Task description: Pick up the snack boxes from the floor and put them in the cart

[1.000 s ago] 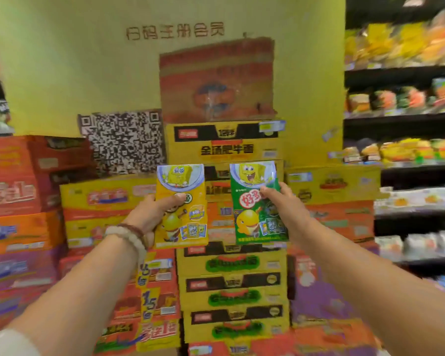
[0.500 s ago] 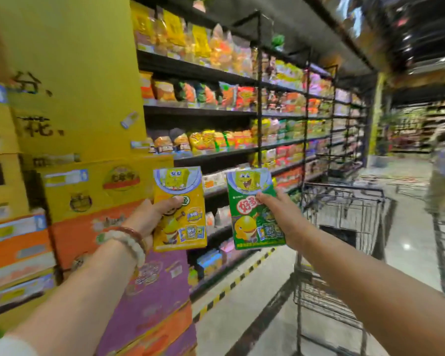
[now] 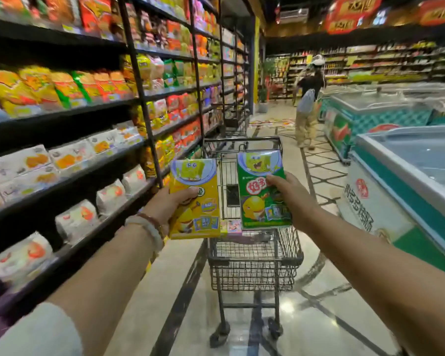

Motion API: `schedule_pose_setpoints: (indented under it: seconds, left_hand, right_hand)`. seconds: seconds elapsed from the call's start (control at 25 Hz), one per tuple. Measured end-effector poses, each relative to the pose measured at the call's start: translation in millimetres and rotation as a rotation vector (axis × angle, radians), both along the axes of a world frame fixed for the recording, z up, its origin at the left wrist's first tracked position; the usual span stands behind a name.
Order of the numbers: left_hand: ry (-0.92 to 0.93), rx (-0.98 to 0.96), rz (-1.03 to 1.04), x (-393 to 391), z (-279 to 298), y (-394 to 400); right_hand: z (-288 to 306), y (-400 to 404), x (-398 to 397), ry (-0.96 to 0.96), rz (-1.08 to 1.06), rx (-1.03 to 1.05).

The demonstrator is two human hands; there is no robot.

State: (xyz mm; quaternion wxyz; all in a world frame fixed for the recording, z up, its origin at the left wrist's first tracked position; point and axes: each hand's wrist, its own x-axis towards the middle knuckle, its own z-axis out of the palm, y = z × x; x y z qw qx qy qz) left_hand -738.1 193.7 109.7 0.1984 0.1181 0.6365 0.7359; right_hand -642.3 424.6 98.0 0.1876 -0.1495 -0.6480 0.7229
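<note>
Head view: we see both arms stretched forward in a shop aisle, each hand holding one snack box upright over the near end of the cart (image 3: 254, 255). The left hand (image 3: 168, 205) has its grip curled round the yellow box (image 3: 194, 199), thumb across the front, fingers hidden behind; a bead bracelet (image 3: 147, 227) sits on that wrist. The right hand (image 3: 290, 199) has its grip pinching the green box (image 3: 261, 191) at its right edge, thumb on the front. The two boxes are side by side, apart, with the cart's wire back showing between them. We see small colourful packs (image 3: 230, 226) lying in the cart's basket just below the boxes; what they are is too blurred to tell. Shelves (image 3: 88, 111) packed with bagged snacks run along the left, chest freezers (image 3: 396, 181) along the right. Another person (image 3: 307, 104) stands further down the aisle, near scattered items on the floor (image 3: 272, 122).
</note>
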Motion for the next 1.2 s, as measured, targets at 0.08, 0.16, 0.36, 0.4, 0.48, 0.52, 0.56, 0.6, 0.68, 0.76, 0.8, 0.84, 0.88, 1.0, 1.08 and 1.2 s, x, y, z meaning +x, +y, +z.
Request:
schedule_pose_setpoints:
  seconds: [0.08, 0.16, 0.36, 0.4, 0.48, 0.52, 0.56, 0.6, 0.68, 0.76, 0.8, 0.84, 0.88, 1.0, 1.08, 1.2]
  left_hand:
    - [-0.059, -0.002, 0.0, -39.6, -31.2, 37.5]
    - [-0.14, -0.015, 0.002, -75.4, -64.2, 66.5]
    - [-0.278, -0.11, 0.001, -170.0, -137.9, 120.1]
    - [-0.298, -0.142, -0.006, -192.6, -154.4, 131.7]
    - [-0.311, -0.198, -0.023, -225.4, -181.2, 153.8]
    - [-0.3, -0.231, -0.027, -243.1, -194.4, 167.5]
    - [-0.295, -0.262, -0.024, -255.8, -208.4, 180.9]
    - [-0.295, -0.294, -0.005, -268.2, -227.8, 195.7]
    - [-0.314, -0.326, 0.089, -285.7, -263.0, 222.9]
    - [-0.35, -0.375, 0.197, -297.0, -298.4, 248.9]
    - [-0.37, -0.422, 0.246, -305.8, -323.3, 260.3]
    - [-0.379, -0.464, 0.305, -314.4, -343.5, 269.4]
    - [-0.385, -0.482, 0.367, -324.6, -365.5, 276.3]
    - [-0.366, -0.728, 0.449, -346.6, -437.1, 284.0]
    - [-0.374, -0.87, 0.468, -347.6, -468.4, 280.0]
    - [-0.318, -0.951, 0.395, -348.5, -500.5, 275.7]
  right_hand:
    - [-25.5, 33.3, -36.7, -0.055, -0.026, -0.034]
    - [-53.2, 59.0, -73.6, -0.119, -0.04, -0.056]
    - [-120.4, 103.9, -170.6, -0.271, -0.032, -0.127]
    - [-135.8, 112.5, -193.7, -0.299, -0.045, -0.14]
    - [-168.0, 125.8, -230.8, -0.34, -0.09, -0.152]
    - [-184.5, 133.9, -249.4, -0.357, -0.121, -0.157]
    - [-201.6, 141.7, -263.7, -0.385, -0.16, -0.168]
    - [-221.3, 150.6, -277.7, -0.427, -0.203, -0.178]
    - [-257.3, 168.6, -297.4, -0.529, -0.255, -0.18]
    - [-296.0, 187.2, -314.7, -0.631, -0.241, -0.186]
    - [-319.6, 194.2, -326.3, -0.674, -0.23, -0.192]
    - [-338.4, 198.7, -337.0, -0.708, -0.226, -0.182]
    - [-358.1, 201.7, -348.9, -0.734, -0.216, -0.152]
    - [-425.2, 201.4, -371.0, -0.807, -0.111, -0.15]
    - [-460.2, 195.6, -376.6, -0.858, -0.056, -0.242]
    - [-497.5, 190.1, -382.7, -0.901, -0.06, -0.189]
